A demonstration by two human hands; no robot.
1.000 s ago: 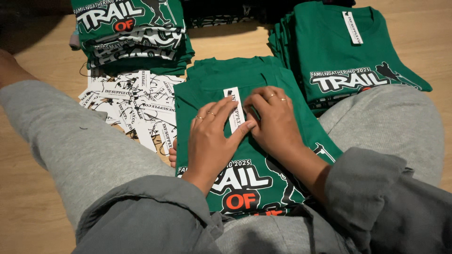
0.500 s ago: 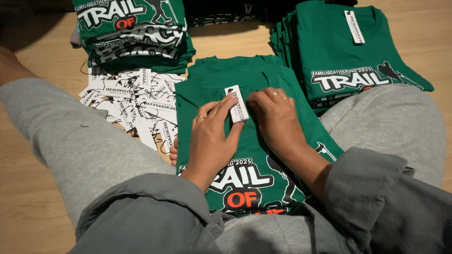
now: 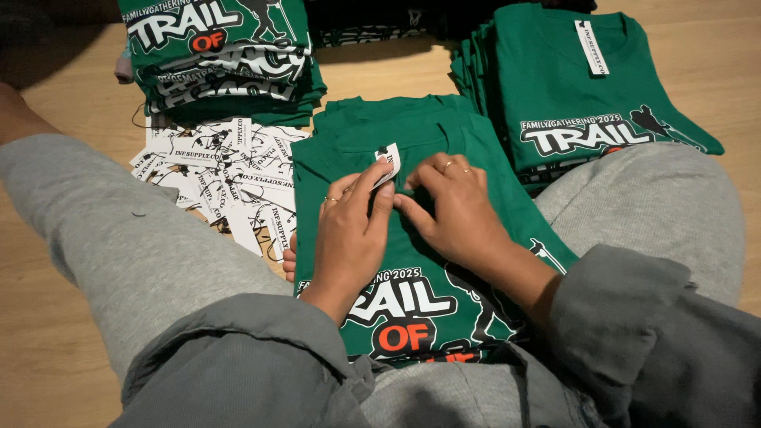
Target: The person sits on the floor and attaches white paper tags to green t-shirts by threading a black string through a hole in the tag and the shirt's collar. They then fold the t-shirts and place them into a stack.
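Wooden floor [image 3: 380,75], hands [image 3: 353,230] flat, pinching sticker [image 3: 388,162]

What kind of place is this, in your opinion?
Probably an informal packing spot on a wooden floor, not a shop: stacks of folded green T-shirts, loose white hang tags, and a seated person's hands pressing a sticker onto one shirt.

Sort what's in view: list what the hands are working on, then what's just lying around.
In hand:
left hand
right hand
white strip sticker
green shirt on lap

Lying about:
folded shirt stack
stickered shirt pile
paper tags
wooden floor
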